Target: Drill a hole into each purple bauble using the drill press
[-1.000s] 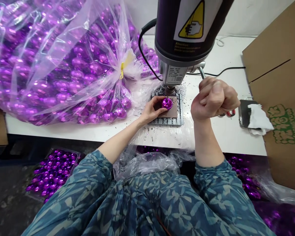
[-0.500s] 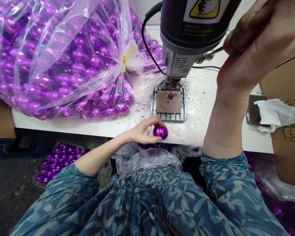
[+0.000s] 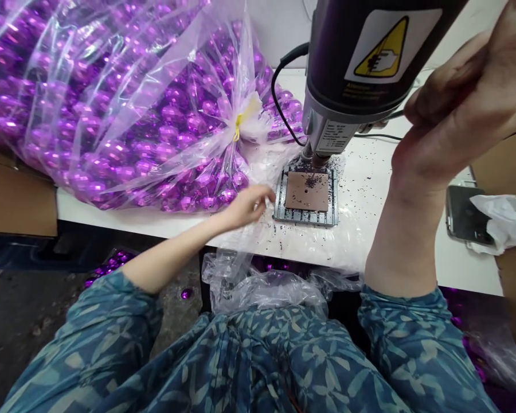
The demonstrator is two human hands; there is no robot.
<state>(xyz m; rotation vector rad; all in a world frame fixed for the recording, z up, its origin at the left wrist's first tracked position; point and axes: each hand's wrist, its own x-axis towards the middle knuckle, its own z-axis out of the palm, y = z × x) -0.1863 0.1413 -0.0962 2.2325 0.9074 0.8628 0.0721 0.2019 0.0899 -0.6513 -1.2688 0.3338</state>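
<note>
My left hand [image 3: 250, 205] hovers over the front of the table, just left of the drill's base plate [image 3: 333, 215]. Its fingers are loosely curled and a little apart, with no ball visible in them. My right hand [image 3: 468, 97] is raised at the upper right, closed around the lever [image 3: 394, 115] of a bench drill [image 3: 361, 69]; the grip itself is mostly hidden. Under the drill's chuck, a brown square block [image 3: 306, 198] with a small hole lies on the base plate, sprinkled with dark shavings. A tied clear bag of shiny purple balls [image 3: 155, 132] lies left of the drill.
Clear plastic [image 3: 266, 287] hangs at the table's front edge above my lap, with purple balls partly visible behind it. One loose ball [image 3: 186, 293] lies on the floor. A phone [image 3: 466, 215] and crumpled tissue [image 3: 505, 221] are at right. A cardboard box [image 3: 17, 195] stands at left.
The purple ball that my left hand held at the table edge is gone from it. That hand has moved up and left towards the bag. My right hand stays on the lever; the view has shifted.
</note>
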